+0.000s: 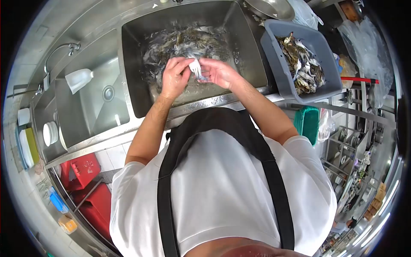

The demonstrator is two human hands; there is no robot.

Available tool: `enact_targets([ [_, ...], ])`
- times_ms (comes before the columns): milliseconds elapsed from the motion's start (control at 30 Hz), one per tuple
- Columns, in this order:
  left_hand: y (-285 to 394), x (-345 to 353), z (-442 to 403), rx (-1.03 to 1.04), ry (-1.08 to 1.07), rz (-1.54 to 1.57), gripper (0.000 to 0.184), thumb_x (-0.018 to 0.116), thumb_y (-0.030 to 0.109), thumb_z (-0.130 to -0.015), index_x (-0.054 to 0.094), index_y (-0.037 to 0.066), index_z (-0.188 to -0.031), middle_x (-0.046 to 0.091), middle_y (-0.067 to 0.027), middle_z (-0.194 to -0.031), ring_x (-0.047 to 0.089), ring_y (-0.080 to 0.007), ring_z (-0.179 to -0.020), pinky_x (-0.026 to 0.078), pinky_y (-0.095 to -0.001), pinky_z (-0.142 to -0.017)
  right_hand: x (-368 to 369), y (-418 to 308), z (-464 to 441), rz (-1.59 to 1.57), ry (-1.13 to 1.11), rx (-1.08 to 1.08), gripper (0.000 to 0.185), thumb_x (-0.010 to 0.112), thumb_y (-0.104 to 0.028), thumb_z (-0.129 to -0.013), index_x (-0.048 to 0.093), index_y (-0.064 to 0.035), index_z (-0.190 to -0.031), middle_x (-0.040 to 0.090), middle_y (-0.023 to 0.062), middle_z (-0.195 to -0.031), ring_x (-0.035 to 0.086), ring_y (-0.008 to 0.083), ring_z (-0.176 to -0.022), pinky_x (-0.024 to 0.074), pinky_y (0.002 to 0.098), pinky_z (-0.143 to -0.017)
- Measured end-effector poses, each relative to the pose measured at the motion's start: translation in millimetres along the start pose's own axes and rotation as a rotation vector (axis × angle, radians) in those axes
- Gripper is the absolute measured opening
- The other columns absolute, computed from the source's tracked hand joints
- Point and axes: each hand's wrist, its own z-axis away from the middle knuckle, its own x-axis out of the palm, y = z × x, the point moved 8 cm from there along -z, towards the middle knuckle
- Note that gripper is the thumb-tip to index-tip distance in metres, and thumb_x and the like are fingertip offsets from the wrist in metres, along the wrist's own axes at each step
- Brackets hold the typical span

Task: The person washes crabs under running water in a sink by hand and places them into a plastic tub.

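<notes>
Over the big steel sink, both hands meet at one small crab, its pale underside and legs showing. My left hand pinches it from the left side with thumb and fingers. From the right, my right hand touches it, with fingers bent around its edge. Below and beyond them, a heap of crabs lies in shallow water in the sink. To the right, a grey plastic tub holds more crabs, some with white undersides up.
A second basin at left holds a white plastic jug; a faucet stands behind it. Stacked white dishes are further left. A metal bowl sits behind the tub, a green bin below it.
</notes>
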Motion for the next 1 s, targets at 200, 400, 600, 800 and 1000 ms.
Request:
enact_targets([
  [200, -50, 18, 29, -0.691, 0.015, 0.769, 0.021, 0.063, 0.004, -0.09, 0.064, -0.002, -0.111, 0.068, -0.0051, -0.101, 0.063, -0.0107, -0.09, 0.051, -0.0261, -0.081, -1, -12, -3, 0.313, 0.147, -0.306, 0.037, 0.071, -0.012, -0.088, 0.056, 0.0019, -0.119, 0.068, 0.0084, -0.103, 0.067, 0.0152, -0.086, 0.055, 0.0303, -0.075],
  [400, -33, 16, 26, -0.753, -0.049, 0.626, 0.03, 0.071, 0.015, -0.087, 0.069, -0.005, -0.11, 0.072, -0.0053, -0.091, 0.063, -0.0085, -0.081, 0.05, -0.0227, -0.075, 0, -14, 11, 0.329, 0.217, -0.433, 0.028, 0.074, -0.009, -0.086, 0.063, 0.0016, -0.109, 0.069, 0.0082, -0.101, 0.067, 0.014, -0.089, 0.0543, 0.0291, -0.079],
  [600, -35, 17, 25, -0.762, -0.093, 0.623, 0.031, 0.072, 0.016, -0.086, 0.07, -0.004, -0.109, 0.072, -0.0053, -0.091, 0.062, -0.0071, -0.08, 0.05, -0.0221, -0.074, 0, -13, 11, 0.386, 0.242, -0.533, 0.024, 0.074, -0.003, -0.084, 0.067, 0.0042, -0.105, 0.071, 0.0094, -0.098, 0.066, 0.0133, -0.088, 0.054, 0.0272, -0.081],
  [800, -45, 15, 32, -0.721, -0.009, 0.501, 0.027, 0.07, 0.014, -0.087, 0.07, -0.005, -0.106, 0.07, -0.0043, -0.087, 0.061, -0.0065, -0.075, 0.048, -0.0204, -0.07, 7, -13, 4, 0.447, 0.201, -0.599, 0.023, 0.074, -0.003, -0.083, 0.067, 0.004, -0.105, 0.071, 0.0089, -0.097, 0.066, 0.0137, -0.087, 0.0539, 0.0269, -0.08],
  [1000, -58, 20, 43, -0.817, 0.14, 0.734, 0.022, 0.065, 0.012, -0.09, 0.068, -0.005, -0.103, 0.068, -0.0026, -0.082, 0.06, -0.0085, -0.072, 0.049, -0.0233, -0.067, 2, -4, -3, 0.212, 0.199, -0.46, 0.029, 0.073, -0.004, -0.085, 0.062, 0.0014, -0.111, 0.069, 0.0069, -0.101, 0.065, 0.0141, -0.09, 0.0524, 0.0277, -0.082],
])
